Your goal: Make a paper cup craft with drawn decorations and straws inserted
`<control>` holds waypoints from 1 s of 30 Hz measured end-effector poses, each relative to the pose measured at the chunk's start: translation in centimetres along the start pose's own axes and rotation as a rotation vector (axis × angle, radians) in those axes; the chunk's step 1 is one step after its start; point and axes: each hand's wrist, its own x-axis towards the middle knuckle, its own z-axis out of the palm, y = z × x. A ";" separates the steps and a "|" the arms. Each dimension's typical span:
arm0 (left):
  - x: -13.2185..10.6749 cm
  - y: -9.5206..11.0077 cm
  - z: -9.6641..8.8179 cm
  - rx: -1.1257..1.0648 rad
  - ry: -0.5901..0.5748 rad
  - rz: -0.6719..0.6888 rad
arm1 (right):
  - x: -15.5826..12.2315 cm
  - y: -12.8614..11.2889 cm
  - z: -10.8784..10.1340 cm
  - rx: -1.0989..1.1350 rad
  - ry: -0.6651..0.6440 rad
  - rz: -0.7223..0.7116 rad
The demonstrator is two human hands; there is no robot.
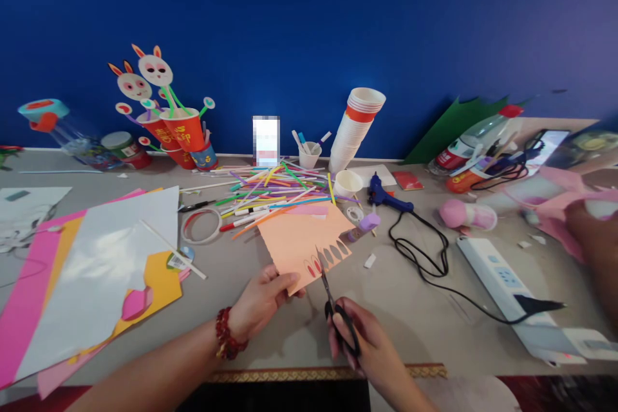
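Note:
My left hand (265, 299) pinches the lower left corner of a peach sheet of paper (290, 238), thumb on top. Along the sheet's near edge runs a row of small drawn ovals, two with red centres and several dark grey ones. My right hand (362, 338) is closed around black-handled scissors (338, 322). The scissor blades point away from me and lie at the sheet's near edge, beside the red ovals. How far the blades are apart is hard to make out. A red bead bracelet (228, 335) circles my left wrist.
Drinking straws and markers (270, 190) are heaped behind the sheet. A blue glue gun (386, 196) with a looping black cord lies right of it, near a white power strip (502, 283). Stacked coloured papers (96, 283) cover the left. Paper cups (357, 129) stand behind. Another person's hand (589, 238) is at far right.

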 end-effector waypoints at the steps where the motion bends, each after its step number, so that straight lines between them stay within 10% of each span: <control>1: 0.0 -0.1 0.0 0.000 -0.004 0.005 | 0.1 0.0 -0.2 -0.012 -0.004 -0.005; 30: -0.1 0.3 0.1 -0.024 0.009 0.000 | 0.3 -2.1 -2.2 -0.139 -0.059 -0.014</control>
